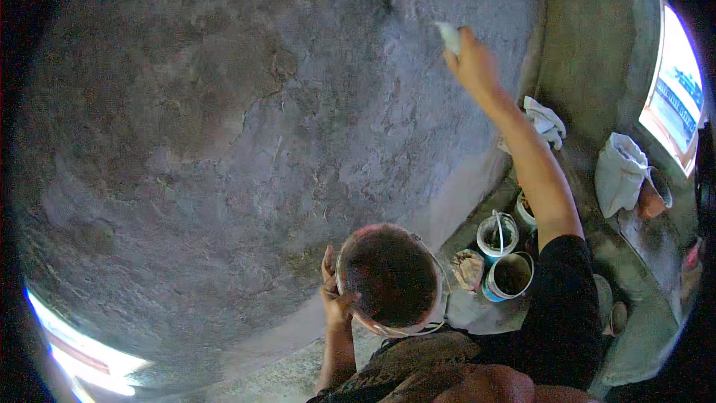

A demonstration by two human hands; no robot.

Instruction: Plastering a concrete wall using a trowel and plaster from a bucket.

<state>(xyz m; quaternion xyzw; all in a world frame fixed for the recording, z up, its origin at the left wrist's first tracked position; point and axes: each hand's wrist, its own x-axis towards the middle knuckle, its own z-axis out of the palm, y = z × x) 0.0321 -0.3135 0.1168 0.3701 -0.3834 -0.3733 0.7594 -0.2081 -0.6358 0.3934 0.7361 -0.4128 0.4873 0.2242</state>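
My left hand [338,298] grips the left side of a round bucket [438,283] by its rim, thumb over the edge and fingers outside. The bucket is held close to my body, its mouth facing up. Its inside is dark, and I cannot tell what is in it. My right arm reaches up and forward to a rough grey plastered wall [261,149]. In my right hand [477,69] is a small whitish tool [449,37], held at the wall surface; its exact kind is unclear. Patches of the wall look dark, others paler and streaked.
Right of the bucket stand a white pail [498,218] with a handle, a blue-and-white bucket [490,289] and a crumpled paper bag [468,269]. A white sack [620,172] and a reddish-brown container [653,198] sit farther right, below a bright window [675,97]. White cloth [548,123] lies by the wall.
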